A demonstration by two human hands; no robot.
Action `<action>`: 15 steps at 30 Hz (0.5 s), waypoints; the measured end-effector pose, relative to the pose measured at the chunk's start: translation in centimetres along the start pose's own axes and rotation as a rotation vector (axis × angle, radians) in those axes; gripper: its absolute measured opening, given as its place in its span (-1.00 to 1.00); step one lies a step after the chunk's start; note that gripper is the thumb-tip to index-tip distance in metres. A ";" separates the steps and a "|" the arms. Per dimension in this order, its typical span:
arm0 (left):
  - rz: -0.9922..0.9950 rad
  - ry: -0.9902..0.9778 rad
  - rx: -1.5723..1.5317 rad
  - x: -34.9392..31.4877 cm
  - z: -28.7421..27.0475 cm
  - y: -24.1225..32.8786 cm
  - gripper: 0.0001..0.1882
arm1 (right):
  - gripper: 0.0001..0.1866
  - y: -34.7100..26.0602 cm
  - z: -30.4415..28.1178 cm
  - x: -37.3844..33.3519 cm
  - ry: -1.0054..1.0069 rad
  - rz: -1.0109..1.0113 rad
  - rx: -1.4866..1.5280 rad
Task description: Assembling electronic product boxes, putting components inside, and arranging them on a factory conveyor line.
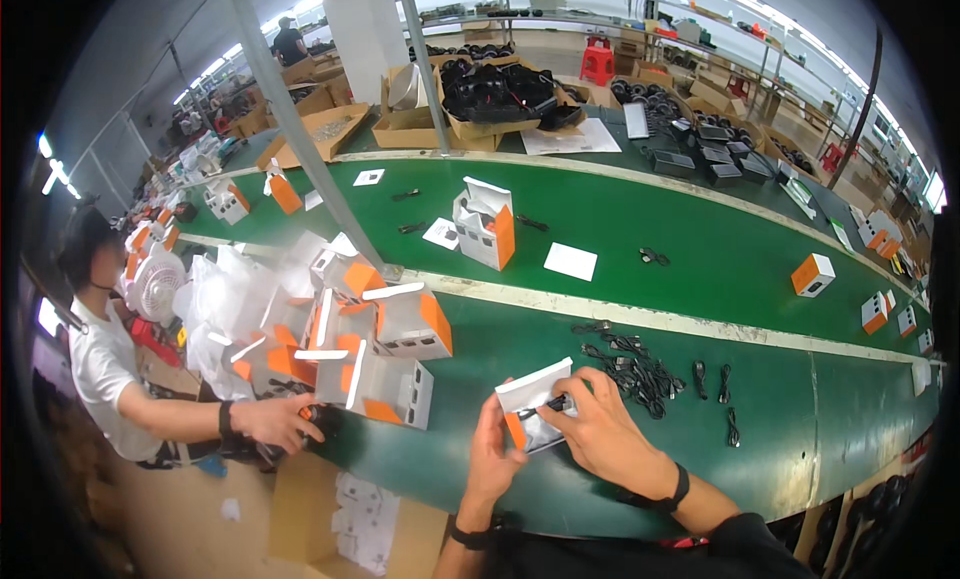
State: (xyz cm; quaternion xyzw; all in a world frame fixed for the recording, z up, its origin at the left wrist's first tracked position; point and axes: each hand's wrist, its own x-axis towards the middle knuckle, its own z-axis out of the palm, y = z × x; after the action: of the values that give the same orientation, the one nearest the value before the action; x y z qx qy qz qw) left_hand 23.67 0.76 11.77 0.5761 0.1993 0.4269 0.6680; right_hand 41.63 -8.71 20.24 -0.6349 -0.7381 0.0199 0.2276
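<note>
My left hand (490,451) is closed around the side of a small white and orange box (533,387), tilted with its top flap up. Into the box's opening reach the fingers of my right hand (612,437), pinched on a bundled black cable (549,406); part of that cable is hidden by the fingers and the box. Just beyond my right hand lies a loose pile of black cables (632,374) on the green table (760,419). Several single bundled cables (733,427) rest to the right of the pile.
Open white and orange boxes (405,387) crowd the table to my left. Beside them a co-worker's hand (275,422) touches a dark object. Beyond a pale rail (600,307) runs a green belt (620,214) with boxes, cards and cables. A cardboard carton (300,509) stands below left.
</note>
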 end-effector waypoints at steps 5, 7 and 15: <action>-0.170 0.023 0.056 1.3 0.3 0.0 -0.47 | -0.44 0.3 4.4 -2.8 0.550 0.270 0.631; -0.173 0.095 0.041 1.7 0.5 0.8 -0.59 | -0.45 0.9 3.6 -3.3 0.270 0.019 0.203; 0.372 -0.237 0.678 0.7 -0.5 3.3 -0.59 | -0.59 3.7 4.5 -7.4 0.422 0.054 0.474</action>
State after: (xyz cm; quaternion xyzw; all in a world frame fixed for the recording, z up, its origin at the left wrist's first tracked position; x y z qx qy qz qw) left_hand 22.57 1.56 14.91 0.8352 0.1428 0.3813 0.3697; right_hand 44.09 -13.84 12.76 -0.5738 -0.6322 0.0653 0.5164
